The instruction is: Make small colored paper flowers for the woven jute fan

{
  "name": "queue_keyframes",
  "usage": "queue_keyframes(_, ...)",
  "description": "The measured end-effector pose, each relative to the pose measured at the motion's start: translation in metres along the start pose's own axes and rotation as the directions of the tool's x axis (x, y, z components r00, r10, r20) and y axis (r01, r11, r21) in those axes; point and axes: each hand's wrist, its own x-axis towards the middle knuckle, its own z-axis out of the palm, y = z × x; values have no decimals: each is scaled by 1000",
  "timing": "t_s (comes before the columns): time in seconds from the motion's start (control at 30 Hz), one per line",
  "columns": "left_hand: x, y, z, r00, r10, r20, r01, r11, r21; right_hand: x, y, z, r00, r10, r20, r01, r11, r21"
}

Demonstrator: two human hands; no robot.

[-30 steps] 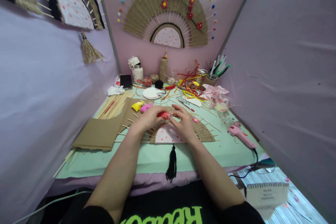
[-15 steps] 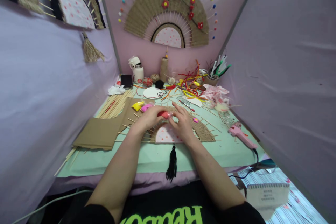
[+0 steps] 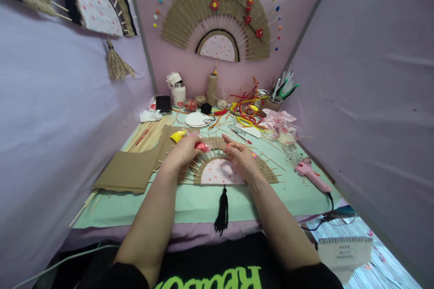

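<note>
A half-made woven fan with a dotted pink centre and a black tassel lies on the green mat. My left hand is closed on a small red clay packet, held over the fan's left part. My right hand rests on the fan's right part, fingers pressed together and pointing left, apart from the packet. What is under its fingertips I cannot make out. A yellow clay packet lies just beyond my left hand.
Brown card sheets and bamboo sticks lie left. A pink glue gun with its cord sits right. Pipe cleaners, a thermos, twine and a tool pot crowd the back. Purple partitions close three sides; finished fans hang on them.
My hands have parted: the left drew the red packet leftward, and the right let go of it and settled lower on the fan. The pink centre now shows between them.
</note>
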Motion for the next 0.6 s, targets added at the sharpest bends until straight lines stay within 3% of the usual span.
queue_keyframes(0.1, -2, -1, -3, 996, -56, 74, 56, 998, -4, 0, 1, -2, 1000, 18, -12, -17, 997, 81)
queue_keyframes(0.17, -2, 3, -1, 999, -40, 31, 43, 996, -85, -2, -1, -1, 1000, -9, 1, 9, 1000, 30)
queue_keyframes(0.23, 0, 11, 3, 999, -26, -45, 12, 956, -293, -5, -5, 1, 997, -76, 16, 77, 995, -70)
queue_keyframes(0.3, 3, 18, 11, 999, -40, -22, 21, 823, -568, -8, -7, 3, 984, -176, 38, 180, 965, -190)
queue_keyframes(0.4, 8, 24, 23, 997, -38, 61, 72, 615, -785, -10, -8, 6, 944, -321, 80, 327, 866, -379)
queue_keyframes(0.5, 12, 23, 31, 997, -74, 32, 65, 495, -866, -12, -6, 7, 905, -410, 116, 407, 750, -522)
queue_keyframes(0.6, 13, 22, 30, 988, -152, -10, 61, 458, -887, -12, -3, 5, 868, -488, 92, 456, 710, -537)
